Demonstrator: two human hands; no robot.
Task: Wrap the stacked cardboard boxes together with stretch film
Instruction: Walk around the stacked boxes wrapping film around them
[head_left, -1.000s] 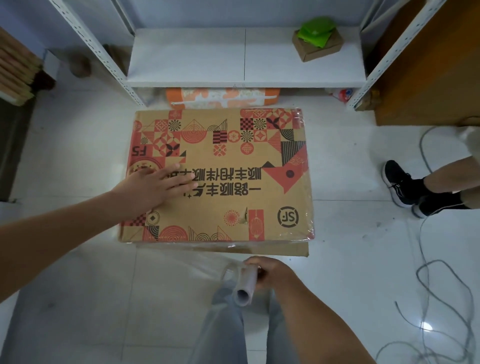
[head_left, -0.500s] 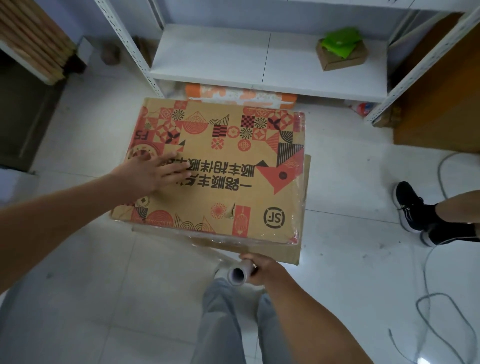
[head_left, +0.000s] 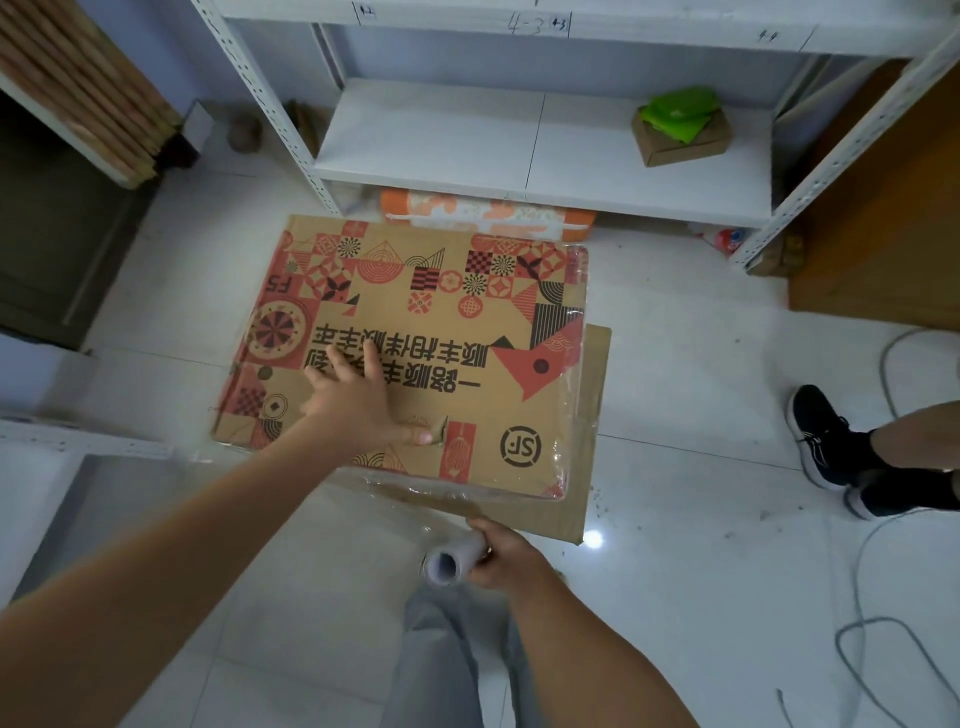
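A flat stack of cardboard boxes lies on the white tile floor. The top box (head_left: 467, 332) is brown with red and black printed patterns, and a plain brown box (head_left: 592, 415) pokes out beneath it on the right and near sides. Clear stretch film (head_left: 395, 499) covers the near and right edges of the stack. My left hand (head_left: 358, 395) presses flat on the top box, fingers spread. My right hand (head_left: 504, 551) grips the stretch film roll (head_left: 449, 558) just in front of the stack's near edge, with film running from the roll to the boxes.
A white metal shelf (head_left: 519, 145) stands behind the stack, holding a small cardboard box with green bags (head_left: 680, 130). An orange package (head_left: 483, 215) lies under the shelf. Another person's legs and black shoes (head_left: 831, 441) are at the right, beside loose grey cables (head_left: 883, 623).
The view has shifted left and closer. My left hand slid from the top box's left side toward its near middle. The top box has turned slightly, exposing more of the lower box.
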